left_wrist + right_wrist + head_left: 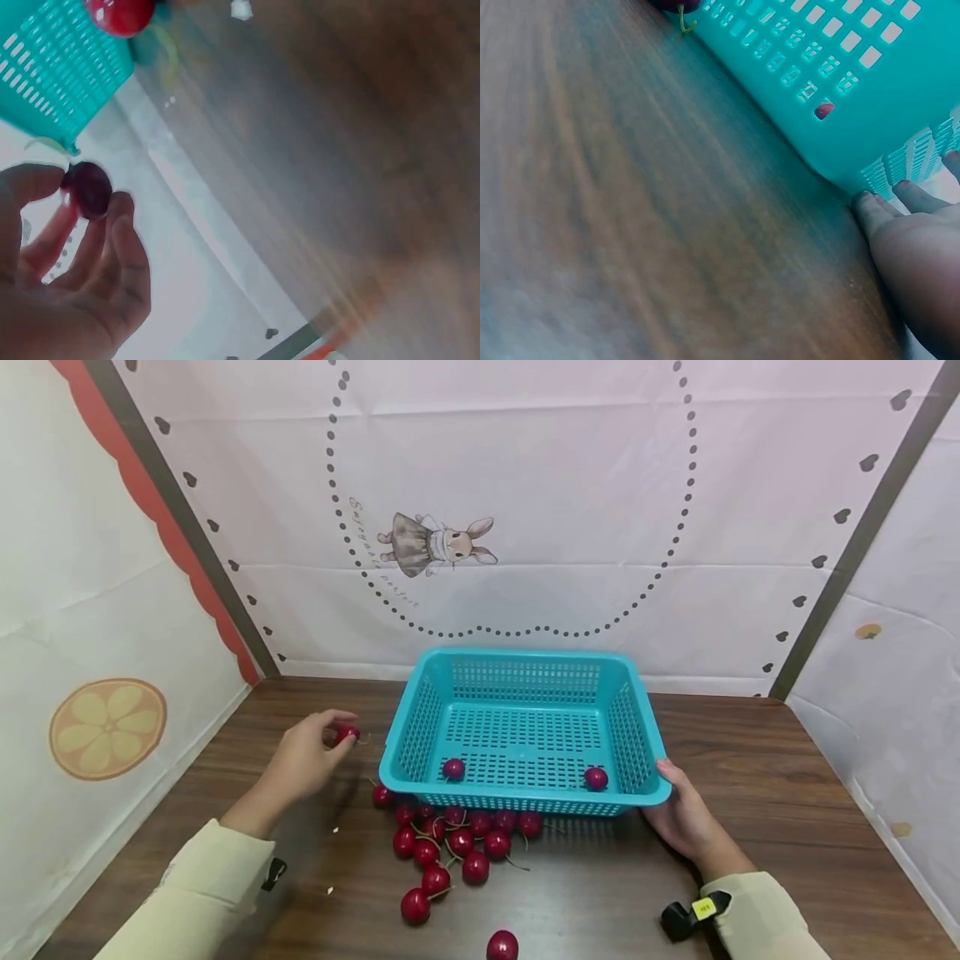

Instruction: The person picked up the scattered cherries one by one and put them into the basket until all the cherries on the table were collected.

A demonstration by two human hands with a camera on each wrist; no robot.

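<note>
Cherry (348,734) in the left hand (309,758), pinched between thumb and fingertips, stem poking out, and the pair sit left of the blue basket (525,795), clear of its wall! Over on the other side, the right hand (686,818) has its thumb at the rim by the near right corner, fingers touching the outside of the basket wall; whether they curl beneath it, I honestly can't tell from this angle. Inside the basket, two cherries lie well apart on the slotted floor, the left one (453,768) and the right one (596,778), both towards the near side. Just in front, what a crowd: a loose pile of cherries (461,842), stems every which way, bunched along the basket's near left edge. One lone cherry (502,945) sits closer to the person, away from the pile. White scraps (330,890) dot the dark wooden table (772,777) near the left sleeve (198,881). Behind it all hangs a pale cloth (562,485), a rabbit print (412,545) lying sideways on it, and an orange-slice print (108,728) decorates the left wall.
</note>
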